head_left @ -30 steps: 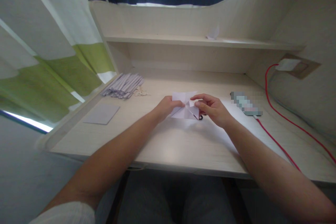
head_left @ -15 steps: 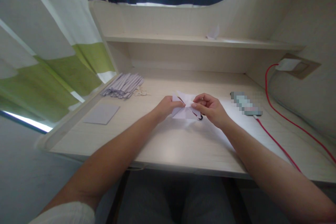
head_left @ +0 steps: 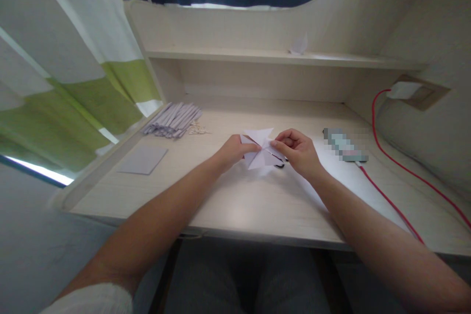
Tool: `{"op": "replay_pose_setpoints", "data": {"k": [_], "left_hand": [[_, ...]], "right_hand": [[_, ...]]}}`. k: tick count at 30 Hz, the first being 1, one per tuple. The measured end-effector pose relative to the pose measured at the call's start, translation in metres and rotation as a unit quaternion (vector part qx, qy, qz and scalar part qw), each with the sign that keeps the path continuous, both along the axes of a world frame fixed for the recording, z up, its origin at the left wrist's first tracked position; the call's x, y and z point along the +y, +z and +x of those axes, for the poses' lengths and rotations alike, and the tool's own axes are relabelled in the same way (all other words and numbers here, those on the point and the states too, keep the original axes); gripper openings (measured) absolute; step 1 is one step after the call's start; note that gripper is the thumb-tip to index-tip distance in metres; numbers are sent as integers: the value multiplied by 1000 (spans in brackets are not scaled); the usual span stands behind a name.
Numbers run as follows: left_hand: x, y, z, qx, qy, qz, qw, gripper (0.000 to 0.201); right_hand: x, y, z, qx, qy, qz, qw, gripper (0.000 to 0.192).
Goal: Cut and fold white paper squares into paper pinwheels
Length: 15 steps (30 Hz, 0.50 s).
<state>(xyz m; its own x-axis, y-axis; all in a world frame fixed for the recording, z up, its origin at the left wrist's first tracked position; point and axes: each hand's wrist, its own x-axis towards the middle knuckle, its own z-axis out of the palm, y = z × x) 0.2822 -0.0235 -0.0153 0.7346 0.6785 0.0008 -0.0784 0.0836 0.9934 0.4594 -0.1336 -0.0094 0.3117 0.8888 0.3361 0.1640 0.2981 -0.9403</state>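
A white paper pinwheel, with slits and pointed flaps, is held above the middle of the desk between my hands. My left hand is closed on its left side, with the thumb lying on top near the centre. At the right side, my right hand pinches a flap between thumb and fingertips. Beneath the right edge of the paper a small dark curved object peeks out, mostly hidden, so its kind cannot be told.
Rolled paper sticks lie bundled at the back left, beside pale thin pieces. A flat paper stack is in front of them. At right are a blurred phone and a red cable. A shelf spans the back.
The paper has turned slightly and its flaps stand out more, like a star. My right hand has moved a little to the right, away from the centre.
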Motion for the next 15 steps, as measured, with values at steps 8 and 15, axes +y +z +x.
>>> {"op": "replay_pose_setpoints", "data": {"k": [8, 15], "left_hand": [[-1, -1, -1, 0, 2, 8, 1000, 38], [-1, 0, -1, -14, -10, -2, 1000, 43]], "right_hand": [[0, 0, -2, -3, -26, 2, 1000, 36], [-2, 0, -3, -22, -46, 15, 999, 34]]}}
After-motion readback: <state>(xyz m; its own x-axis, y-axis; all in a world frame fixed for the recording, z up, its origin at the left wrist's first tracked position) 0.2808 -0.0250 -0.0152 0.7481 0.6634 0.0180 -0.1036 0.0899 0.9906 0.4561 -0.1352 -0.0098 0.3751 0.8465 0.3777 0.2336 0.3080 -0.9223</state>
